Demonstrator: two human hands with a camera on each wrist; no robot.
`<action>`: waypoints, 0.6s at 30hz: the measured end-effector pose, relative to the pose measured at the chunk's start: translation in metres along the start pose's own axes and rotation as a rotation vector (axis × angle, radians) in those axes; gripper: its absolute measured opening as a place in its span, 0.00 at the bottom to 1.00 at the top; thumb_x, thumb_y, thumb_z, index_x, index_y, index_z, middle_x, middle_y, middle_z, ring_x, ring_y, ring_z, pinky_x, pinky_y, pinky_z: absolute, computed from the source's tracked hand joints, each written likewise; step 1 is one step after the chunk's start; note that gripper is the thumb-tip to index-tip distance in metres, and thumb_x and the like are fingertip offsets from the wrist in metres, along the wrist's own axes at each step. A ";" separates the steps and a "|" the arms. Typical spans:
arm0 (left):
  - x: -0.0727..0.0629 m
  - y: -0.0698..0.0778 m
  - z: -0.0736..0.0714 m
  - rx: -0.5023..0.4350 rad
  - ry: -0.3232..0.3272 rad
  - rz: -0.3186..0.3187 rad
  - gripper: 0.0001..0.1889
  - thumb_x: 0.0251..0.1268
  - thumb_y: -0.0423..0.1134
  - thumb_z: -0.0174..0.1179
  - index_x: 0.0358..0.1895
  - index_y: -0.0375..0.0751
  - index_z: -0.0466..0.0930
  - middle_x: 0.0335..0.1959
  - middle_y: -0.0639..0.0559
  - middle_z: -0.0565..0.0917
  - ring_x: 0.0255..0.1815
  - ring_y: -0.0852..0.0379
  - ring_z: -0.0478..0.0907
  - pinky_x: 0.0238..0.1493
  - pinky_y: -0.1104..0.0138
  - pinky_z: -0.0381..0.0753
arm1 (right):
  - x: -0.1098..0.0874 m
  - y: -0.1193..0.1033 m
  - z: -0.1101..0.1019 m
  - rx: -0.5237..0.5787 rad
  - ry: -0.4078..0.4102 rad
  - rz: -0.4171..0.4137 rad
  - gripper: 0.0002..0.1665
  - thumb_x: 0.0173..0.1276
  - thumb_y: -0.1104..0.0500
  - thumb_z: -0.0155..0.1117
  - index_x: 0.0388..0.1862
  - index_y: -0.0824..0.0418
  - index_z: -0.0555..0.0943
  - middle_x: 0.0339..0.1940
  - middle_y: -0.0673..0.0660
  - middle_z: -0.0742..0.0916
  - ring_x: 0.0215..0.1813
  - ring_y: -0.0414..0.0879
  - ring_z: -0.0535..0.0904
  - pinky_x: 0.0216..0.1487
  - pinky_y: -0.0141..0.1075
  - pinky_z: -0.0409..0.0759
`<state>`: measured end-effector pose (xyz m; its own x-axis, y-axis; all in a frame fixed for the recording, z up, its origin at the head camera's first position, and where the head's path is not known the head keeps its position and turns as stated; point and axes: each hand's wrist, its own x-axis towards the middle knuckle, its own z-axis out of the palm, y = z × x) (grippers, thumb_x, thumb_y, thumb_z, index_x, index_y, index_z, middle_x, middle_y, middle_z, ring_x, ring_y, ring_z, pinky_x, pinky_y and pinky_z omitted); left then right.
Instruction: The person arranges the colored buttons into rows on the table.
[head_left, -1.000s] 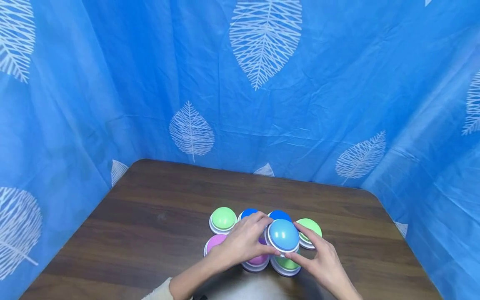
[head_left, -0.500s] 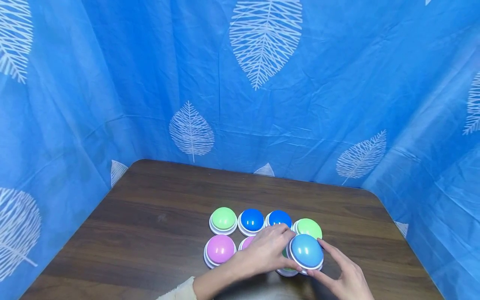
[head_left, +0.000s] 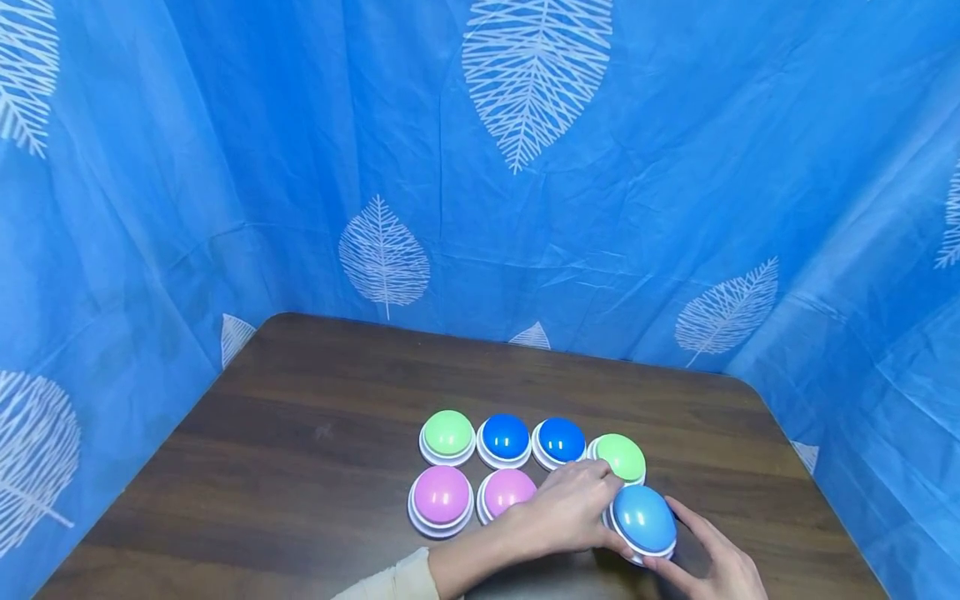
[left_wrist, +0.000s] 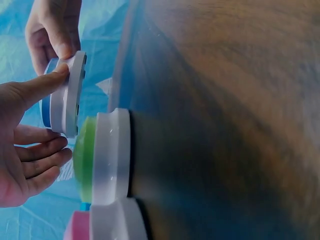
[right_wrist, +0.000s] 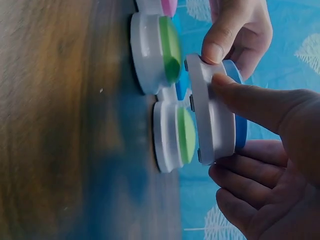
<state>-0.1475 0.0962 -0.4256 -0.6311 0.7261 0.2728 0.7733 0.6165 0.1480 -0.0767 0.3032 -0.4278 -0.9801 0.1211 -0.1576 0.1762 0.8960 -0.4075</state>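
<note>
A light-blue domed push button (head_left: 645, 518) with a white base is held up off the table between both hands. My left hand (head_left: 573, 507) pinches its left side, with the thumb (left_wrist: 47, 82) on the white rim. Its right side is gripped by my right hand (head_left: 716, 558), thumb and fingers around the edge. Small feet show on the underside of the base in the right wrist view. Close by stands a green button (left_wrist: 107, 157), hidden behind the left hand in the head view. Another green button (head_left: 621, 457) sits just behind the held one.
On the brown wooden table (head_left: 300, 467) stand two dark-blue buttons (head_left: 506, 437), a further green button (head_left: 447, 434) at the left end, and two pink buttons (head_left: 442, 496) in the front row. A blue curtain (head_left: 480, 208) with white leaf prints surrounds the table's back and sides.
Both hands have carried the light-blue button to the right and nearer the body, from over the front green button to the right of the rows. The front pink buttons have come into view.
</note>
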 end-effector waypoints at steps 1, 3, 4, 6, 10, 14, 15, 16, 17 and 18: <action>0.001 0.001 0.002 0.011 -0.004 0.000 0.34 0.43 0.72 0.70 0.49 0.53 0.83 0.38 0.65 0.76 0.39 0.70 0.71 0.42 0.76 0.73 | 0.001 0.002 0.000 -0.001 -0.007 0.007 0.60 0.51 0.28 0.72 0.72 0.64 0.67 0.66 0.73 0.74 0.65 0.73 0.69 0.55 0.69 0.69; 0.003 0.002 0.006 0.030 -0.007 0.002 0.34 0.43 0.73 0.69 0.49 0.53 0.83 0.37 0.65 0.75 0.38 0.70 0.71 0.43 0.77 0.73 | 0.003 0.004 0.001 -0.008 -0.021 0.019 0.60 0.51 0.28 0.71 0.72 0.65 0.66 0.66 0.74 0.74 0.64 0.73 0.69 0.55 0.69 0.69; 0.004 0.003 0.007 0.039 -0.008 0.002 0.34 0.43 0.73 0.69 0.48 0.54 0.83 0.36 0.65 0.75 0.37 0.70 0.71 0.42 0.77 0.73 | 0.004 0.006 0.002 -0.007 -0.030 0.022 0.61 0.51 0.28 0.71 0.72 0.65 0.66 0.66 0.74 0.74 0.64 0.73 0.69 0.55 0.69 0.69; 0.005 0.004 0.011 0.055 -0.003 0.005 0.34 0.43 0.73 0.69 0.48 0.54 0.83 0.36 0.65 0.75 0.38 0.70 0.71 0.43 0.76 0.73 | 0.005 0.008 0.003 -0.007 -0.038 0.017 0.61 0.51 0.28 0.72 0.72 0.66 0.66 0.65 0.74 0.74 0.64 0.73 0.70 0.54 0.69 0.70; 0.006 0.005 0.015 0.086 0.007 0.012 0.32 0.43 0.73 0.69 0.45 0.54 0.83 0.35 0.65 0.74 0.37 0.69 0.72 0.43 0.75 0.73 | 0.006 0.012 0.007 -0.002 -0.028 -0.012 0.61 0.51 0.30 0.73 0.71 0.68 0.67 0.64 0.74 0.75 0.63 0.72 0.71 0.54 0.67 0.71; 0.007 0.007 0.020 0.091 -0.003 0.011 0.31 0.42 0.73 0.69 0.42 0.55 0.83 0.35 0.64 0.75 0.37 0.69 0.72 0.42 0.75 0.74 | 0.006 0.016 0.009 -0.011 -0.017 -0.033 0.60 0.50 0.31 0.75 0.70 0.68 0.68 0.63 0.73 0.76 0.62 0.71 0.72 0.54 0.65 0.72; 0.008 0.007 0.021 0.093 -0.006 0.012 0.30 0.42 0.73 0.69 0.42 0.55 0.83 0.35 0.64 0.75 0.37 0.69 0.72 0.42 0.75 0.74 | 0.006 0.016 0.010 -0.013 -0.016 -0.041 0.59 0.51 0.32 0.75 0.70 0.69 0.68 0.63 0.74 0.76 0.62 0.71 0.72 0.54 0.64 0.73; 0.009 0.007 0.023 0.096 -0.009 0.012 0.30 0.42 0.73 0.69 0.41 0.55 0.83 0.35 0.64 0.75 0.36 0.69 0.72 0.41 0.75 0.74 | 0.006 0.017 0.010 -0.016 -0.011 -0.053 0.59 0.51 0.33 0.75 0.70 0.69 0.68 0.63 0.74 0.76 0.62 0.71 0.73 0.54 0.64 0.73; 0.010 0.007 0.025 0.097 -0.012 0.014 0.30 0.42 0.73 0.69 0.40 0.55 0.83 0.34 0.64 0.75 0.36 0.69 0.72 0.41 0.74 0.74 | 0.006 0.017 0.010 -0.020 -0.009 -0.065 0.58 0.51 0.34 0.75 0.70 0.69 0.68 0.63 0.74 0.76 0.62 0.71 0.73 0.54 0.63 0.73; 0.010 0.007 0.026 0.100 -0.013 0.015 0.29 0.42 0.73 0.69 0.39 0.55 0.83 0.34 0.64 0.75 0.36 0.69 0.72 0.40 0.74 0.74 | 0.006 0.018 0.011 -0.021 -0.005 -0.078 0.58 0.52 0.34 0.76 0.69 0.70 0.68 0.63 0.74 0.77 0.62 0.71 0.73 0.54 0.63 0.73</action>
<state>-0.1498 0.1160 -0.4462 -0.6204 0.7393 0.2617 0.7734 0.6320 0.0482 -0.0782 0.3153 -0.4453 -0.9902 0.0485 -0.1311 0.0975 0.9114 -0.3997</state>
